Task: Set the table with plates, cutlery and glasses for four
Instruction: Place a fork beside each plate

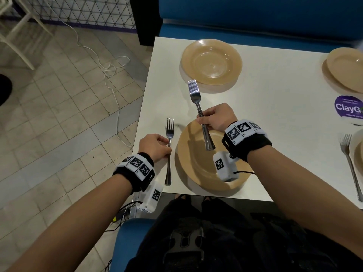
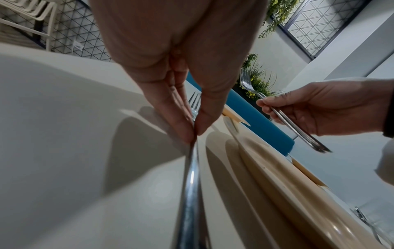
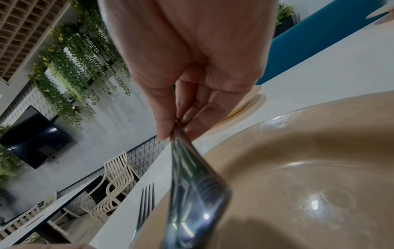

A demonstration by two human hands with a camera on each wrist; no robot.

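A tan plate (image 1: 196, 163) sits at the near edge of the white table (image 1: 275, 114). Left of it a fork (image 1: 169, 154) lies along the table, tines pointing away. My left hand (image 1: 170, 148) pinches its neck between thumb and fingertips (image 2: 187, 128). My right hand (image 1: 202, 119) grips a second fork (image 1: 198, 108) by mid-handle, lifted over the near plate's far rim. Its tines point toward a second tan plate (image 1: 211, 61) across the table. In the right wrist view that fork's handle (image 3: 192, 185) hangs over the plate's bowl (image 3: 298, 168).
Two stacked tan plates (image 1: 345, 69) sit at the far right. A third fork (image 1: 351, 163) lies beside a plate rim (image 1: 358, 146) at the right edge. A purple sticker (image 1: 348, 110) lies between them. A blue bench (image 1: 255, 16) runs behind; the table's left edge borders tiled floor.
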